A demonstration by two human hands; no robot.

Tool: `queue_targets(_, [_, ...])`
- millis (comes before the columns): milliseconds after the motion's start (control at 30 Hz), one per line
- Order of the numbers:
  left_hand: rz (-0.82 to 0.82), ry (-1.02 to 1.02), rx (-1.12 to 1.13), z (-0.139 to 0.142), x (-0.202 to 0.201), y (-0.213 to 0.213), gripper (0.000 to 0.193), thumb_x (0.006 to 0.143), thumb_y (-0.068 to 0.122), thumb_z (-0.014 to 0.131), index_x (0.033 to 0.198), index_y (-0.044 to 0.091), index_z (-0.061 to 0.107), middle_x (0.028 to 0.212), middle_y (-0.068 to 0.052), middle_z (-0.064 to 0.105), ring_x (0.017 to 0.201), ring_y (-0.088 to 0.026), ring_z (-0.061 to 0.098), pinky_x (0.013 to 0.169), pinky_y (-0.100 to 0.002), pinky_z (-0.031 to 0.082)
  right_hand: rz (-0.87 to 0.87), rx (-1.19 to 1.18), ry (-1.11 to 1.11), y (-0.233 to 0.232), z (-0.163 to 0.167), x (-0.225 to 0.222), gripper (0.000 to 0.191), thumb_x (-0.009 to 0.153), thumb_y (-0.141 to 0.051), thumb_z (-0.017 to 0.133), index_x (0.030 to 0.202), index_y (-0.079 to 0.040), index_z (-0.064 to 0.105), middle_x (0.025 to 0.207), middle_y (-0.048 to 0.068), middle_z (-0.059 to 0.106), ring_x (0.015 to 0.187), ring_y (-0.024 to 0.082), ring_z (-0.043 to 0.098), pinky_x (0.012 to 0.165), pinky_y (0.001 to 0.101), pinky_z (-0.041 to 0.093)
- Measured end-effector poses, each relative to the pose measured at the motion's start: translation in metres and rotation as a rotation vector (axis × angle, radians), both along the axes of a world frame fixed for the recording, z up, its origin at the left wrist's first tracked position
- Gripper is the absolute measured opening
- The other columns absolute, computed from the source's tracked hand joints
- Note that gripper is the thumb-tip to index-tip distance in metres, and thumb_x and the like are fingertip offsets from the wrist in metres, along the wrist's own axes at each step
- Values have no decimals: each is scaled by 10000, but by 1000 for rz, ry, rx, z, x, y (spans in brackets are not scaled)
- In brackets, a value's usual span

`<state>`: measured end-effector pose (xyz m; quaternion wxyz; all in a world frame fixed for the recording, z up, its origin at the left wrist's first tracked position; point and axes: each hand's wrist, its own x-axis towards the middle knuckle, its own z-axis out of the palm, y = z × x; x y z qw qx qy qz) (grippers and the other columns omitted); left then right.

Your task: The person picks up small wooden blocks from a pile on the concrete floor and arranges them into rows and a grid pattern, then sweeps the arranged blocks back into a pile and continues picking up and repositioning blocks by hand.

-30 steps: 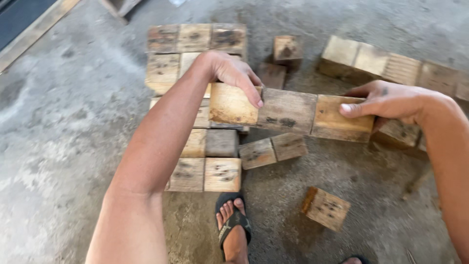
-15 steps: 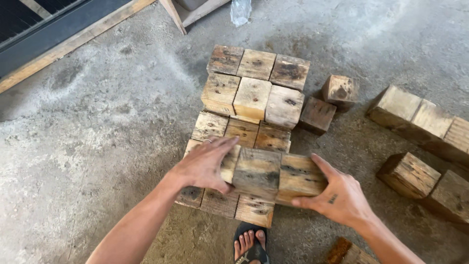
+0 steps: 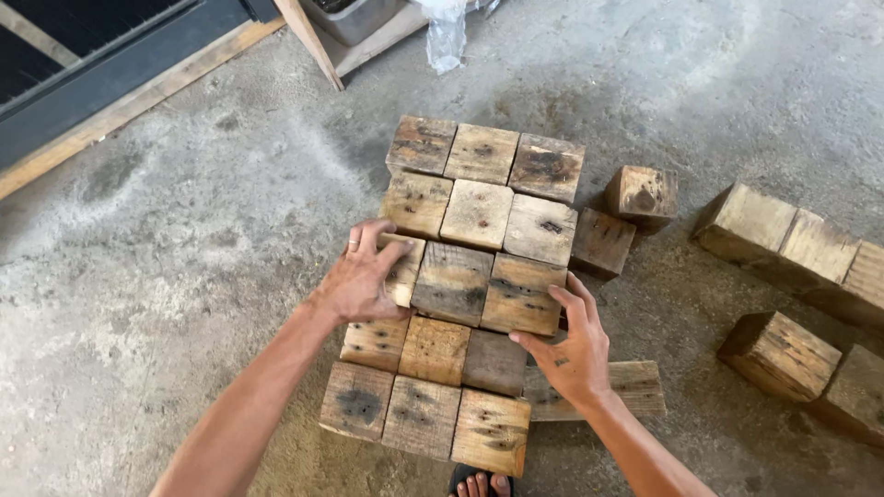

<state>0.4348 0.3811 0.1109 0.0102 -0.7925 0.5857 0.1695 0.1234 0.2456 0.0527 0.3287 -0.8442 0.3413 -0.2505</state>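
A workshop yard: bare concrete floor, weathered wooden blocks, timber frame.

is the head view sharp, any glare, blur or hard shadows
Head view: sharp across the wooden blocks and both hands, left hand and right hand, with no motion blur; soft daylight, no glare; only faint shadows on the concrete floor; slight wide-angle bend toward the edges.

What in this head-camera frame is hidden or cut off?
- Left hand covers most of the block under it.
- Right hand hides part of the flat plank.
- Foot is cut off by the bottom edge.
- Rightmost blocks are cut off by the right edge.
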Motion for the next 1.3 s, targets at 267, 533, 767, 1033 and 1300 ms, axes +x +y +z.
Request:
queue_targets(267, [-23, -50, -66, -8, 2, 2, 1048, 541, 559, 911, 1440, 196, 512, 1421, -132, 335, 1401, -377, 293, 1103, -553, 416, -18, -37, -49, 1, -8, 5, 977, 697, -369, 894, 1451, -70, 349, 1514, 211, 393, 1364, 401, 485, 1067, 507, 481])
queue_targets(533, [-186, -272, -520, -2, -35, 15, 1109, 516, 697, 800, 1437, 111, 603, 1316, -151, 522, 1314, -407, 465, 1109, -614, 363, 95, -24, -103, 2, -3, -75, 939, 855, -285, 820, 1550, 1, 257, 1557, 266, 363, 1449, 444, 374, 1158, 551, 361])
queue_targets(767, [-297, -48, -703, 1, -168, -28, 662, 654, 406, 834, 1172, 26, 671, 1253, -264, 607, 1217, -485, 612, 1081, -576, 506, 127, 222, 489, -63, 1, -291, 484, 884, -273, 730, 1322, -123, 589, 1263, 134, 658, 1160, 352, 636, 949, 464, 533])
queue_targets(1033, [-870, 361, 49, -27, -391, -69, 933, 810, 485, 805, 1441, -60, 384, 1447, -229, 427, 1338, -388, 407, 1093, -503, 356, -408, 265, 608, -16, -43, -495, 643, 757, -164, 782, 1364, -140, 570, 1282, 109, 662, 1081, 286, 680, 943, 420, 555])
queue_targets(1300, [-1046, 80, 51, -116, -520, -92, 1310, 608, 492, 893, 1543, -2, 120, 1637, -233, 259, 1434, -414, 299, 1087, -665, 250, -310, 473, 661, 141, -111, -486, 717, 723, -272, 832, 1371, -186, 538, 1307, 72, 623, 1228, 318, 549, 982, 476, 437])
